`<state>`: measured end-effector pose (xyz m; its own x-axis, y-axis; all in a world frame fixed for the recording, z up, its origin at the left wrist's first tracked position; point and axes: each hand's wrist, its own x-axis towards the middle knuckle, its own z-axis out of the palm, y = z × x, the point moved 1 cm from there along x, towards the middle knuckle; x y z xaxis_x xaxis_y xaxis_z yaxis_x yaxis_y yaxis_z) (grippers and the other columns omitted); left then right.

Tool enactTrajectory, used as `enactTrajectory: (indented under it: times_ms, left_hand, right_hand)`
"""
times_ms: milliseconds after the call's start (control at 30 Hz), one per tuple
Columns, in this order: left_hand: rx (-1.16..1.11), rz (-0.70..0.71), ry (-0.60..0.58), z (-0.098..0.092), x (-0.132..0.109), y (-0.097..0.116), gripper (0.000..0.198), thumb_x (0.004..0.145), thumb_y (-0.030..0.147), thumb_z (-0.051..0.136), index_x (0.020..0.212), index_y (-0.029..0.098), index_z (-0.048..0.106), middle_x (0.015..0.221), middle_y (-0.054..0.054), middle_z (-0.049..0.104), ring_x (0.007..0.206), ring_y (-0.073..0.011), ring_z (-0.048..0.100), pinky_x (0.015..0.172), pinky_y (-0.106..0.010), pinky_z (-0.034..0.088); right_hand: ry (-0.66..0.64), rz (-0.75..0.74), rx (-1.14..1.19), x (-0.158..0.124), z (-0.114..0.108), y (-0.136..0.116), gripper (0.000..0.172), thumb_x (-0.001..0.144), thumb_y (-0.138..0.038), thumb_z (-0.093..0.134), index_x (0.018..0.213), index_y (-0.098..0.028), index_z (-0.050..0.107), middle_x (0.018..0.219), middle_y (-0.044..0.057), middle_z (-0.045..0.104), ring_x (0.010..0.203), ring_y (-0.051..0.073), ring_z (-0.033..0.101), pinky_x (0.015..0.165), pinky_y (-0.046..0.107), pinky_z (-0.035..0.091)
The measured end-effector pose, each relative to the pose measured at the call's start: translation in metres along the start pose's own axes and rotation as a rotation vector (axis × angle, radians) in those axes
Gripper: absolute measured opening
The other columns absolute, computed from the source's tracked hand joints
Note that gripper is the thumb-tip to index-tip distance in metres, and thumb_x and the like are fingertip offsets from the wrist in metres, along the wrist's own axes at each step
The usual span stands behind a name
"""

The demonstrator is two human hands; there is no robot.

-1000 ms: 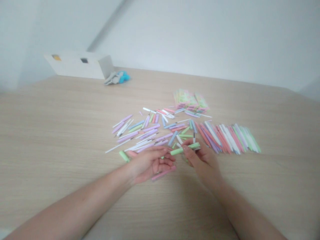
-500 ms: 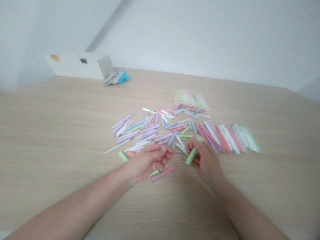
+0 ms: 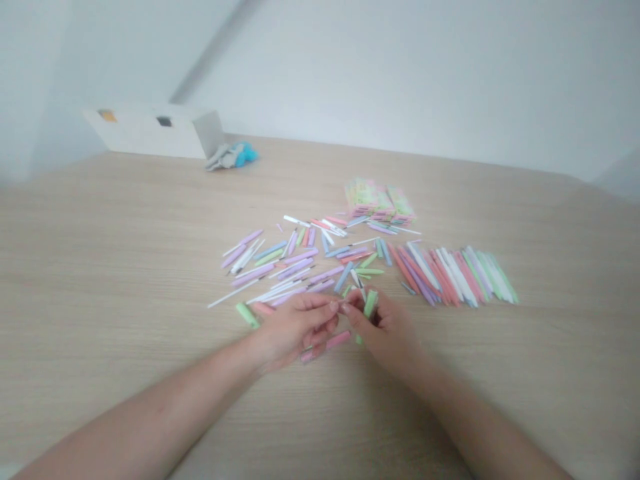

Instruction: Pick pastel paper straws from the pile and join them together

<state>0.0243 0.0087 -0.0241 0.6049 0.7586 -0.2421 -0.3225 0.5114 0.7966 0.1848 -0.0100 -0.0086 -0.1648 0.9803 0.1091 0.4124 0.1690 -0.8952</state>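
Note:
My left hand is closed in a pinch, its thumb and forefinger meeting the right fingertips. Whatever small piece sits between them is too blurred to make out. My right hand is closed round a light green pen barrel, which stands up at a slant between its fingers. Under the left fingers lies a pink pen piece, partly covered. Another green pen piece rests on the table by the left wrist. Scattered purple pen pieces and thin white sticks with dark tips spread just beyond both hands.
A row of assembled-looking pens in several colours lies to the right. Stacked green and pink packets stand behind the scatter. At the back left are a white box and a crumpled grey and blue item, on a wood-grain table.
My right hand has moved left with the green pen barrel, bringing its fingertips against those of my left hand. The left hand has barely moved.

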Motion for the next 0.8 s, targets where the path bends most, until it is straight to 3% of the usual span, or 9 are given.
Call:
enactTrajectory:
  times_ms: [167,367,567,700,800]
  left_hand:
    - [0.071,-0.017,-0.039,-0.0004,-0.0007,-0.0008,0.025,0.077,0.035,0.067,0.082,0.011,0.063,0.048,0.007,0.04,0.034,-0.0033,0.028,0.03,-0.016,0.032]
    - [0.094,-0.007,-0.12,-0.002,-0.0017,-0.002,0.023,0.083,0.035,0.059,0.086,0.012,0.062,0.045,0.008,0.034,0.032,-0.0042,0.03,0.032,-0.016,0.033]
    - [-0.028,-0.026,-0.151,0.0013,-0.0033,0.0003,0.034,0.08,0.027,0.063,0.111,0.013,0.06,0.066,0.001,0.047,0.04,-0.0031,0.034,0.032,-0.014,0.028]
    - [0.024,-0.005,-0.204,-0.0006,-0.0016,-0.0012,0.043,0.084,0.025,0.058,0.126,0.018,0.051,0.071,0.0,0.052,0.042,-0.004,0.04,0.034,-0.014,0.03]
    - [0.107,0.03,-0.217,-0.0041,-0.0005,-0.0032,0.04,0.087,0.028,0.055,0.126,0.021,0.046,0.075,-0.001,0.057,0.04,-0.0033,0.04,0.035,-0.015,0.033]
  right_hand:
    - [-0.02,0.004,0.016,-0.003,0.0007,0.0025,0.019,0.084,-0.033,0.055,0.092,-0.018,0.062,0.072,0.004,0.066,0.065,0.017,0.06,0.061,0.028,0.045]
    - [0.118,0.083,0.138,-0.0008,-0.0038,0.004,0.021,0.081,-0.039,0.058,0.083,-0.017,0.061,0.055,-0.003,0.052,0.046,0.009,0.044,0.044,0.021,0.036]
    - [0.027,0.121,0.275,0.0021,-0.0058,0.0022,0.023,0.08,-0.04,0.058,0.082,-0.017,0.061,0.052,-0.005,0.046,0.043,0.007,0.04,0.04,0.018,0.032]
    - [0.033,0.13,0.257,0.0013,-0.0059,0.0022,0.023,0.079,-0.04,0.06,0.081,-0.016,0.062,0.052,-0.005,0.045,0.044,0.007,0.039,0.04,0.018,0.032]
    - [0.032,0.14,0.265,0.0012,-0.0058,0.0031,0.024,0.079,-0.039,0.06,0.083,-0.016,0.062,0.051,-0.005,0.045,0.042,0.006,0.036,0.039,0.018,0.03]
